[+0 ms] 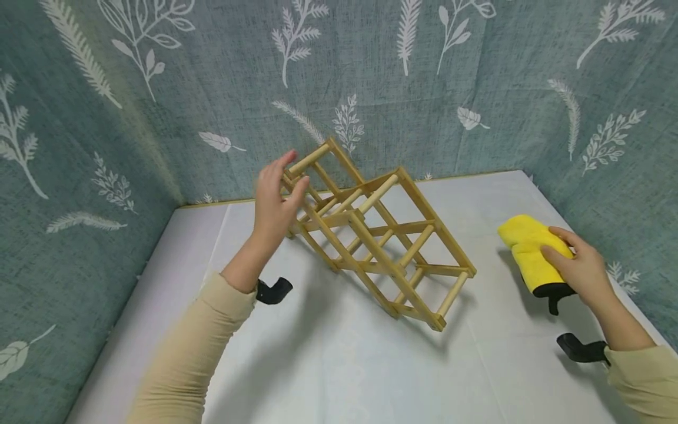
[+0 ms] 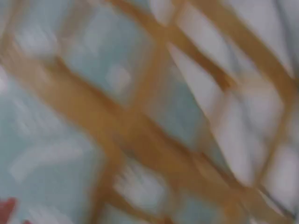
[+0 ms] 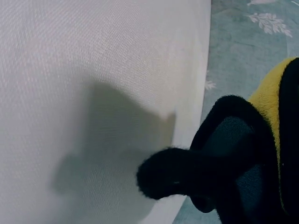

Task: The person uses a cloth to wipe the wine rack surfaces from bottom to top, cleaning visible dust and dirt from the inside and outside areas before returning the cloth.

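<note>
A light wooden rack [image 1: 377,266] of slats and round rods stands at an angle on the white table in the head view. My left hand [image 1: 272,203] is at its upper left end, thumb and fingers spread apart beside the top rod; whether they touch it I cannot tell. Blurred rack slats [image 2: 84,112] fill the left wrist view. On the right, my right hand [image 1: 580,268] grips a soft yellow plush item [image 1: 529,253] above the table. The item has a black end and a dangling black fuzzy piece [image 3: 173,172], seen close in the right wrist view.
White cloth covers the table [image 1: 339,377]. Teal fabric walls [image 1: 371,118] with white leaf prints stand behind it and at both sides. A black curved piece [image 1: 273,291] sits by the left wrist, another black piece [image 1: 580,348] by the right.
</note>
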Motion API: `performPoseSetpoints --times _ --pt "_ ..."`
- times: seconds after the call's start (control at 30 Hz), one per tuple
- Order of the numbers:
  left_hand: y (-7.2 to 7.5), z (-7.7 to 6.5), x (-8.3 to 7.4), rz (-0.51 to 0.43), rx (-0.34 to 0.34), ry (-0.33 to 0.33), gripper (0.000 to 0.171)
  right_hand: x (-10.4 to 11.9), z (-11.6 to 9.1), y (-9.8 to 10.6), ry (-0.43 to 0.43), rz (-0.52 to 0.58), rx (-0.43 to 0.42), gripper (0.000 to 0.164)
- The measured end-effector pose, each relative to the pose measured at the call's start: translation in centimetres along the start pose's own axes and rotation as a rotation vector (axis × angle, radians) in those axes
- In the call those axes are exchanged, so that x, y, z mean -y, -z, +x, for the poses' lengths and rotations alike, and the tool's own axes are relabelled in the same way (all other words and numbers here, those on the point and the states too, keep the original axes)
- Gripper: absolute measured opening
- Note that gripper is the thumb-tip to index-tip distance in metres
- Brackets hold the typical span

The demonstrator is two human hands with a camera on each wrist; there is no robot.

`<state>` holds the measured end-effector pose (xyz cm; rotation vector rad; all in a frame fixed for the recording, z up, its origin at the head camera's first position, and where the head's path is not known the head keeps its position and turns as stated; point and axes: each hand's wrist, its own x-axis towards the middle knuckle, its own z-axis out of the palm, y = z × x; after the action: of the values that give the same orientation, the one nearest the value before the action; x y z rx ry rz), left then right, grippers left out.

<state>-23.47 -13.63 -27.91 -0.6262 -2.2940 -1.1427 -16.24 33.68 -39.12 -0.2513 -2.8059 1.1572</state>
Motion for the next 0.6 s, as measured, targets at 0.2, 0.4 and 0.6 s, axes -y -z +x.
performPoseSetpoints --times 0.2,0.4,0.6 --pt "-2.8 -2.0 -5.9 -0.078 0.39 0.166 0.054 0.0 0.0 -0.1 0.002 0.002 -0.025 0.06" --pt "-5.1 -1.9 -6.5 0.011 0.403 0.213 0.037 -0.1 0.0 -0.3 0.002 0.011 -0.027 0.061" --pt "-5.4 -1.3 -5.8 -0.091 0.413 0.288 0.037 -0.8 -0.1 0.1 -0.003 -0.002 -0.036 0.061"
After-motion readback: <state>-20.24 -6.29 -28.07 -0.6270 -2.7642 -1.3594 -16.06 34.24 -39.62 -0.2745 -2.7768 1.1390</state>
